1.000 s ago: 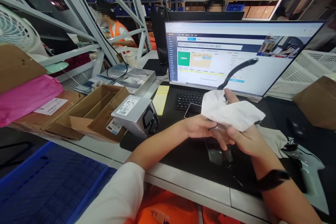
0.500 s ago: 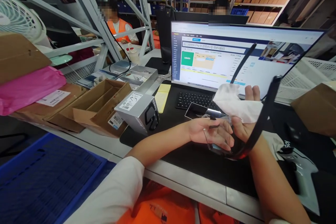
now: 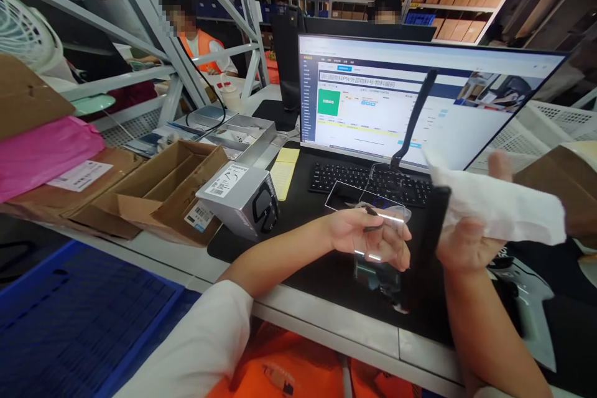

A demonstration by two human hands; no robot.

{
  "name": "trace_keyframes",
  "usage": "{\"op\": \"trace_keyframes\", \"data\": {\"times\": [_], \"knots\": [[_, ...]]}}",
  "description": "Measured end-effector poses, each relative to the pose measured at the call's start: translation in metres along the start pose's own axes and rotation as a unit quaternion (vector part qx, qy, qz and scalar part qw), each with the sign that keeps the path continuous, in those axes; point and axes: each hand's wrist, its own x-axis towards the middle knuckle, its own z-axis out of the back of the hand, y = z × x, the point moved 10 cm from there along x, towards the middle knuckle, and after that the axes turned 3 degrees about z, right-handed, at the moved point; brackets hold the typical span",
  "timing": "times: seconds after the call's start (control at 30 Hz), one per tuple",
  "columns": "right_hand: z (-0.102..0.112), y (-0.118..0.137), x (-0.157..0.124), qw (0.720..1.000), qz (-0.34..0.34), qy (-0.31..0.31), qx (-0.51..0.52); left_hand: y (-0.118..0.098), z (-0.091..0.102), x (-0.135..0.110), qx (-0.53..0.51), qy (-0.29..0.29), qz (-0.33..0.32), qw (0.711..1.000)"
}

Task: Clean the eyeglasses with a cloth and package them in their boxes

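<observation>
My left hand (image 3: 373,233) is closed around the front of what looks like a pair of glasses, with clear see-through panes (image 3: 375,267) and a small dark part under the thumb. One long black temple (image 3: 415,112) rises in front of the monitor; another (image 3: 429,236), blurred, stands close to my right hand. In my right hand (image 3: 471,245) is a crumpled white cloth or tissue (image 3: 508,205), gripped between thumb and fingers and held off to the right. A dark, white-edged flat piece (image 3: 342,196) lies behind my left hand, before the keyboard (image 3: 321,177).
A silver printed box (image 3: 240,199) stands left on the black mat, beside a yellow notepad (image 3: 284,174). Open cardboard boxes (image 3: 158,193) line the left side. The monitor (image 3: 368,99) stands behind; a grey-white scanner (image 3: 527,305) lies right. Two people sit beyond.
My right hand has moved right with the white cloth, away from the glasses. The glasses have turned, their near temple now lower. My left hand stays in nearly the same place.
</observation>
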Motion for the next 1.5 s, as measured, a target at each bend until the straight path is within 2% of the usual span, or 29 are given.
{"op": "trace_keyframes", "data": {"times": [0.07, 0.13, 0.23, 0.33, 0.37, 0.4, 0.47, 0.57, 0.63, 0.7, 0.8, 0.9, 0.97, 1.03, 1.13, 1.2, 1.27, 1.5], "knots": [[-0.003, 0.025, 0.001, 0.993, 0.100, 0.006, -0.054, -0.001, -0.001, 0.001, -0.006, -0.013, -0.001, 1.000], [-0.010, 0.034, 0.002, 0.987, 0.136, 0.032, -0.075, -0.001, -0.004, 0.002, -0.016, -0.021, -0.005, 1.000], [-0.018, 0.035, 0.003, 0.987, 0.126, 0.068, -0.076, -0.003, -0.008, 0.004, -0.034, -0.022, -0.017, 0.999], [-0.027, 0.031, -0.001, 0.989, 0.086, 0.113, -0.042, -0.003, -0.010, 0.004, -0.049, -0.036, -0.027, 0.998], [-0.027, 0.030, -0.001, 0.991, 0.073, 0.107, -0.020, -0.004, -0.009, 0.004, -0.057, -0.044, -0.031, 0.997], [-0.024, 0.029, 0.000, 0.995, 0.067, 0.079, 0.004, -0.004, -0.008, 0.004, -0.066, -0.053, -0.036, 0.996], [-0.007, 0.026, 0.004, 0.997, 0.064, -0.029, 0.030, -0.008, -0.005, 0.003, -0.075, -0.068, -0.051, 0.994], [0.019, 0.022, 0.006, 0.978, 0.080, -0.187, 0.044, -0.016, -0.002, 0.001, -0.049, -0.074, -0.074, 0.993], [0.027, 0.022, 0.009, 0.966, 0.091, -0.230, 0.074, -0.021, 0.000, 0.000, -0.021, -0.080, -0.090, 0.993], [0.032, 0.023, 0.010, 0.961, 0.098, -0.241, 0.093, -0.026, 0.003, -0.002, -0.001, -0.094, -0.100, 0.990], [0.032, 0.027, 0.010, 0.971, 0.079, -0.214, 0.067, -0.029, 0.008, -0.004, 0.020, -0.113, -0.103, 0.988], [0.026, 0.027, 0.008, 0.987, 0.051, -0.150, 0.035, -0.032, 0.012, -0.005, 0.043, -0.126, -0.105, 0.986], [0.014, 0.027, 0.007, 0.995, 0.049, -0.081, 0.015, -0.034, 0.014, -0.006, 0.054, -0.136, -0.111, 0.983], [-0.004, 0.032, 0.006, 0.997, 0.080, 0.008, 0.002, -0.037, 0.017, -0.007, 0.055, -0.153, -0.120, 0.979], [-0.040, 0.034, -0.002, 0.980, 0.108, 0.167, 0.019, -0.042, 0.026, -0.013, 0.037, -0.204, -0.141, 0.968], [-0.056, 0.029, -0.006, 0.968, 0.091, 0.233, 0.038, -0.045, 0.031, -0.019, 0.033, -0.238, -0.156, 0.958], [-0.059, 0.023, -0.006, 0.966, 0.083, 0.244, 0.035, -0.049, 0.035, -0.022, 0.048, -0.253, -0.159, 0.953], [-0.054, 0.006, -0.004, 0.963, 0.140, 0.225, -0.040, -0.053, 0.044, -0.023, 0.117, -0.271, -0.126, 0.947]]}}
